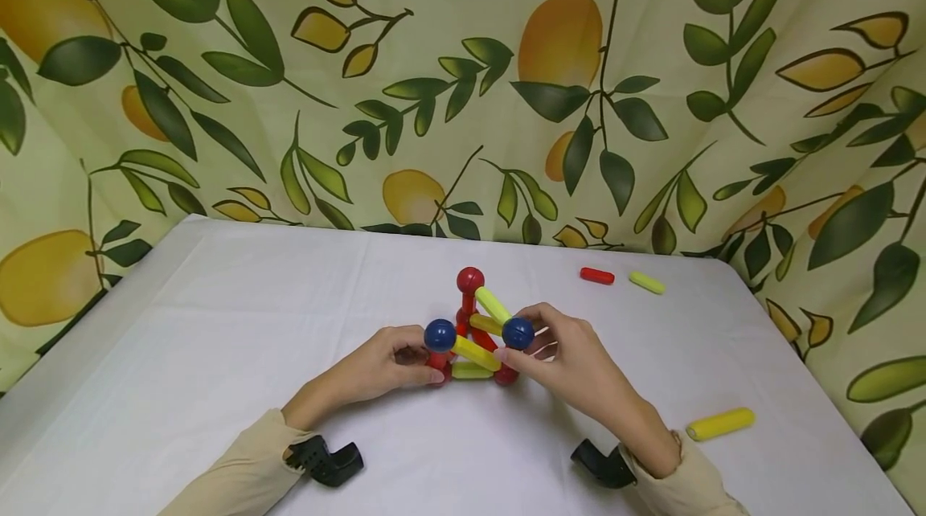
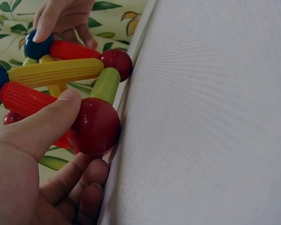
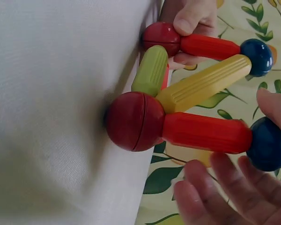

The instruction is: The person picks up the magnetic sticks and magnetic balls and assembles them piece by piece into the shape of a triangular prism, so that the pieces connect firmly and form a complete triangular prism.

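Observation:
A frame of magnetic rods and balls point(image 1: 473, 353) stands on the table between the two hands. The left hand point(image 1: 394, 363) holds its near left red ball point(image 2: 94, 125), thumb over the ball and the foot of a red rod point(image 2: 25, 99), fingers curled behind and below. The right hand point(image 1: 571, 347) holds the right blue ball point(image 3: 269, 144) between thumb and fingers; its other fingers hang loosely beside an upright red rod point(image 3: 207, 133). A yellow rod point(image 3: 206, 83) slants from the left blue ball point(image 1: 440, 335) down to the right red ball point(image 3: 135, 121).
Toward the back right of the white table point(image 1: 275, 299) lie a red rod point(image 1: 596, 276) and a yellow-green rod point(image 1: 646, 283). A yellow rod point(image 1: 720, 424) lies beside the right sleeve. Behind the table hangs a leaf-and-fruit patterned curtain point(image 1: 463, 2).

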### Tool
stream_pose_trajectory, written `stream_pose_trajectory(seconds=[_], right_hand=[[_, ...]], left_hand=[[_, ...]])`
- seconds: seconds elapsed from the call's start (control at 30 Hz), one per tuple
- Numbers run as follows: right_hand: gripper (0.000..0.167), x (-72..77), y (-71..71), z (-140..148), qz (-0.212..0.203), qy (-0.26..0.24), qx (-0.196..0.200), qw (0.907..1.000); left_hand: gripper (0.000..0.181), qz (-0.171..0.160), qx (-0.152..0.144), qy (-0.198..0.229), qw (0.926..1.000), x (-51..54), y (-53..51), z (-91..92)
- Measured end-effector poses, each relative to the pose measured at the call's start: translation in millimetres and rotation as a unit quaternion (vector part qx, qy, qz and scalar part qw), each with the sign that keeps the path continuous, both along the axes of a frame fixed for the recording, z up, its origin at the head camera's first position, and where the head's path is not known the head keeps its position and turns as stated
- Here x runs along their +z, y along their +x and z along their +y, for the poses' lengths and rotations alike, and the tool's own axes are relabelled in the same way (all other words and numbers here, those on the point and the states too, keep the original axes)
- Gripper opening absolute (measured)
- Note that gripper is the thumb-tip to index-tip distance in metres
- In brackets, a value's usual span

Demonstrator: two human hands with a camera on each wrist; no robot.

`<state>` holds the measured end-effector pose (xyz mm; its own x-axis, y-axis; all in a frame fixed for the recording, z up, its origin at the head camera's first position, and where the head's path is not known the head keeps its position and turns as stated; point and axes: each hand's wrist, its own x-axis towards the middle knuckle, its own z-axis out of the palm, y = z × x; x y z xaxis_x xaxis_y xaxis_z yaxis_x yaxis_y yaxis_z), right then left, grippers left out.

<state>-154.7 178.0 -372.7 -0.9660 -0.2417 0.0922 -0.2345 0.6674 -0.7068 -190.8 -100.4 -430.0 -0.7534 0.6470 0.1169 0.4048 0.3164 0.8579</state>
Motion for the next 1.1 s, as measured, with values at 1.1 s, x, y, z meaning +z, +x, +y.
stream_pose_trajectory(seconds=[1.1], right_hand=[[0.034,-1.5,-59.5,32,0.049,0.023,-0.007,0.9985]], left_hand=[[0.021,0.007,-0.005,0.006,0.9999,-2.2,-0.7,0.6]])
